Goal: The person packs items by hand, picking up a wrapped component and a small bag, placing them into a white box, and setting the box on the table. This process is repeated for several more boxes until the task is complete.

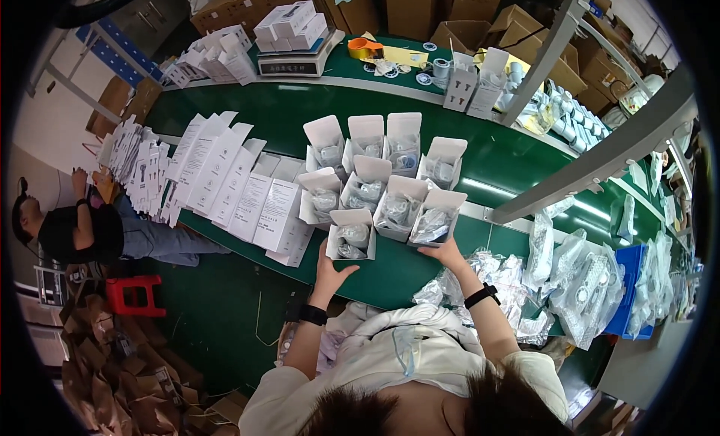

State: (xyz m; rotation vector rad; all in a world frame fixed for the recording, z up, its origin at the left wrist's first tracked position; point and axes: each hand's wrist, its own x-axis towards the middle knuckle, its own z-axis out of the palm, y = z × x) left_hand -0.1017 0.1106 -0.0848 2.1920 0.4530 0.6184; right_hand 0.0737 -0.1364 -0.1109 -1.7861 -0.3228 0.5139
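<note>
Rightward of open boxes — bags, slanted post

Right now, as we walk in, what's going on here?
A person's left hand and right hand touch the near side of a cluster of open white boxes holding bagged items. White cartons overlap in a row to the left; filled clear bags lie to the right. Another person is at the far left.

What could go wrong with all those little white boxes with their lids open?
If the left hand or right hand pushes too hard, the open boxes might bump each other, because they stand close together. One could tip, and the wrapped things might tumble out, since the lids are up. The clear plastic bags by the edge of the table might slide off if nudged.
</note>
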